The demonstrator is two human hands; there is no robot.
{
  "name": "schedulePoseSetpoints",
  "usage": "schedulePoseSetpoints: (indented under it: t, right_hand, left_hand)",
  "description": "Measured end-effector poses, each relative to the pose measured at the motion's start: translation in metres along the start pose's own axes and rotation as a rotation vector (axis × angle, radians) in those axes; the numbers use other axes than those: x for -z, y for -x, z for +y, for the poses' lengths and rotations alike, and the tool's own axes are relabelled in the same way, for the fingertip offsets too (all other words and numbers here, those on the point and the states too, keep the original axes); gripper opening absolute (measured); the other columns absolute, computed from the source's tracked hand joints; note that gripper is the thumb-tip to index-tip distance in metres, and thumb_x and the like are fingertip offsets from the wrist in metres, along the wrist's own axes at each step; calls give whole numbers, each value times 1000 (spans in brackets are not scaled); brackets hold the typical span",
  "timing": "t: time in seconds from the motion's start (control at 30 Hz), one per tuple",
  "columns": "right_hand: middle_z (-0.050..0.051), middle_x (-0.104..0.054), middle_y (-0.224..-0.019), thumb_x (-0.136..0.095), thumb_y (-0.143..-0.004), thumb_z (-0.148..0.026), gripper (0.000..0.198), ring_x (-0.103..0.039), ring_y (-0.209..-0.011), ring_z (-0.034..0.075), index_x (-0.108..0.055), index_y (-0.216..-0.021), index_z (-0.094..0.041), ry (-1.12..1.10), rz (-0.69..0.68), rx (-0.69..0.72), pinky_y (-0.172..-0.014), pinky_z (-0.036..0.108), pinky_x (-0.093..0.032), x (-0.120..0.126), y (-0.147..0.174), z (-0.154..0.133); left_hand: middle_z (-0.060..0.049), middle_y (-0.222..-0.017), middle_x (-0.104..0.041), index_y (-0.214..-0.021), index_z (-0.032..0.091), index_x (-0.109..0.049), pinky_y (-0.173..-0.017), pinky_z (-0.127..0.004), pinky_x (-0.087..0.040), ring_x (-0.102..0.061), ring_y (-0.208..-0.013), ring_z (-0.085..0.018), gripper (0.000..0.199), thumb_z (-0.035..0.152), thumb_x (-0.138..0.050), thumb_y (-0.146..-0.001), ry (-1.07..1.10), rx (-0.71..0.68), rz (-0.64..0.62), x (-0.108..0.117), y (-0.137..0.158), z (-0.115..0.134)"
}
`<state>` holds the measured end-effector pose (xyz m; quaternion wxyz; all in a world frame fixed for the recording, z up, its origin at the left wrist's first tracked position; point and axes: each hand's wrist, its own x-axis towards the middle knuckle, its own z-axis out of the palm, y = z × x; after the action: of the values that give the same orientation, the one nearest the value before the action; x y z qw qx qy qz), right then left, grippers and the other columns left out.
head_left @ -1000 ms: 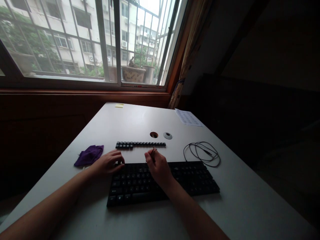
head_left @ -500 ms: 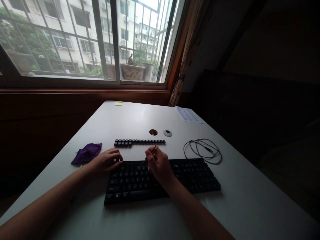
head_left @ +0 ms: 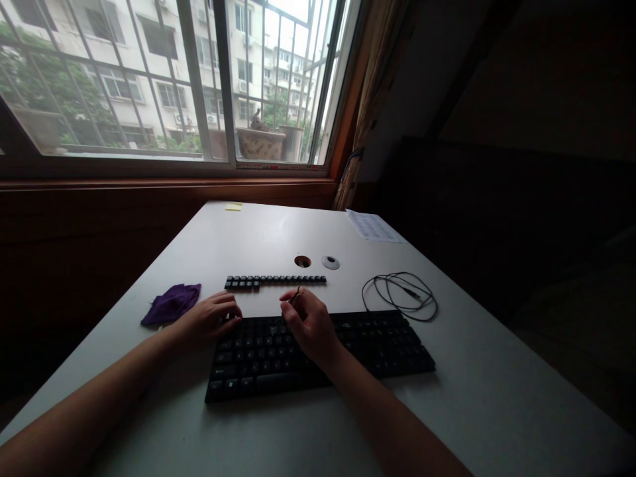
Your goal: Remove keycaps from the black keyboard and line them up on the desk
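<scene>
The keyboard [head_left: 273, 383] is lying between the surface's [head_left: 278, 430] left and right edges. The right hand [head_left: 311, 326] is pinching a thin tool [head_left: 298, 291]; poor angling could cause slipping and scratching. The left hand [head_left: 212, 316] is resting at the keyboard's far-left corner; its grip: cannot tell.

Lit by daylight from the window [head_left: 163, 79] at upper left, nearly washed out in the sliver of sky [head_left: 285, 33]. Dim indoors, sinking to near black along the right side. Marked by soft glare on the far part of the counter [head_left: 278, 232], greyer toward the viewer. Shadowed around the keyboard [head_left: 293, 383] and on the hands [head_left: 309, 324]. Too dark and small for reading most key markings [head_left: 231, 383]. Stretched toward the corners, notably in the forearms [head_left: 124, 377].
</scene>
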<state>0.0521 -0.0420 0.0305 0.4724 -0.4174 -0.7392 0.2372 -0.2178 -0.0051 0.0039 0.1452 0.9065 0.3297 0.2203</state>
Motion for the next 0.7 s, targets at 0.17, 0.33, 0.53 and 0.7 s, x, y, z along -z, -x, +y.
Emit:
schedulePoseSetpoints:
  t: [0.17, 0.33, 0.53, 0.7]
  right_hand:
    - [0, -52, -80, -53, -92, -26, 11, -51, -69, 13, -62, -96, -20, 6, -7, 96, -69, 28, -44, -1, 0, -4]
    - [0, -52, -80, -55, -93, -27, 11, -51, -68, 13, -62, -94, -20, -7, 0, 106, -67, 27, -44, -2, -1, 0]
    - [-1, -53, -77, -64, -91, -39, 19, -51, -66, 13, -64, -92, -20, -55, -4, 83, -63, 26, -44, -2, -1, 8]
    - [0, -55, -79, -68, -87, -45, 24, -52, -68, 13, -63, -88, -21, -91, -5, 61, -64, 27, -47, -2, -2, 12]
  left_hand:
    - [-6, -88, -60, -93, 19, -66, -76, -30, -47, -56, -86, -19, 20, 29, -50, -98, -24, 15, -7, 1, 0, 2]
    - [-6, -88, -60, -92, 18, -66, -76, -29, -47, -56, -85, -19, 20, 29, -50, -97, -18, 20, -4, 0, 0, 0]
    - [-6, -88, -61, -92, 18, -67, -74, -28, -48, -56, -86, -19, 21, 29, -50, -97, -8, -1, 2, -1, 0, -3]
    - [-6, -87, -61, -93, 19, -67, -71, -28, -49, -56, -84, -19, 21, 30, -49, -97, 4, -20, 1, -1, -1, -4]
